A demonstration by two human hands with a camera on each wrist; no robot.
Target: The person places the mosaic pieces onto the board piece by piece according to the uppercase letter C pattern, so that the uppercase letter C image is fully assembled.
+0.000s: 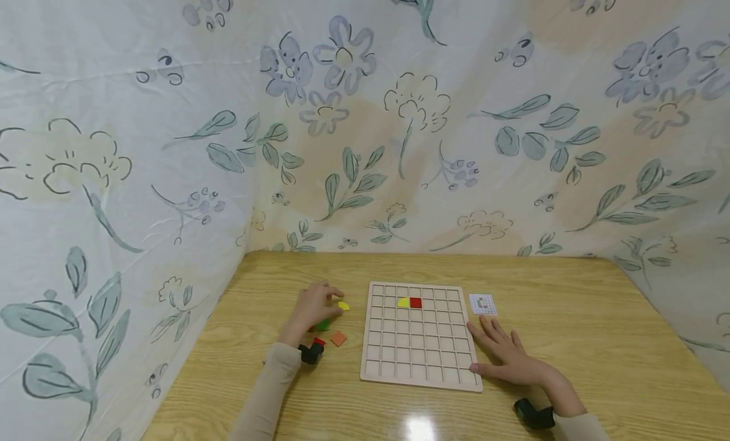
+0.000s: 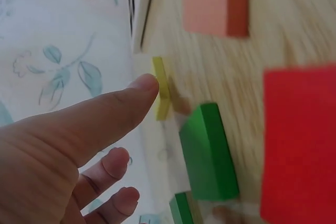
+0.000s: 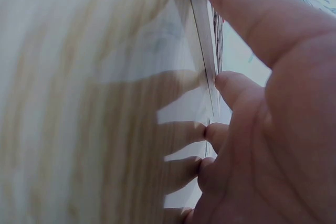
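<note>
In the head view my left hand [image 1: 313, 306], at the left of the board, holds a yellow quarter-round piece [image 1: 343, 306] at the thumb and forefinger. The left wrist view shows the thumb tip on that yellow piece [image 2: 161, 90]; the forefinger is hidden there. Close by lie green blocks [image 2: 210, 153], an orange square [image 1: 339, 338] and a red piece [image 2: 299, 140]. My right hand [image 1: 507, 355] lies with its fingers spread, thumb and forefinger touching the right edge of the wooden grid board [image 1: 421, 385]. A yellow piece [image 1: 403, 302] and a red square [image 1: 416, 303] sit in adjoining cells near its top.
A small card [image 1: 483, 304] printed with a grid and a coloured pattern lies right of the board, just beyond the right fingertips. Floral cloth [image 1: 365, 194] hangs along the back and sides of the wooden table [image 1: 536, 289].
</note>
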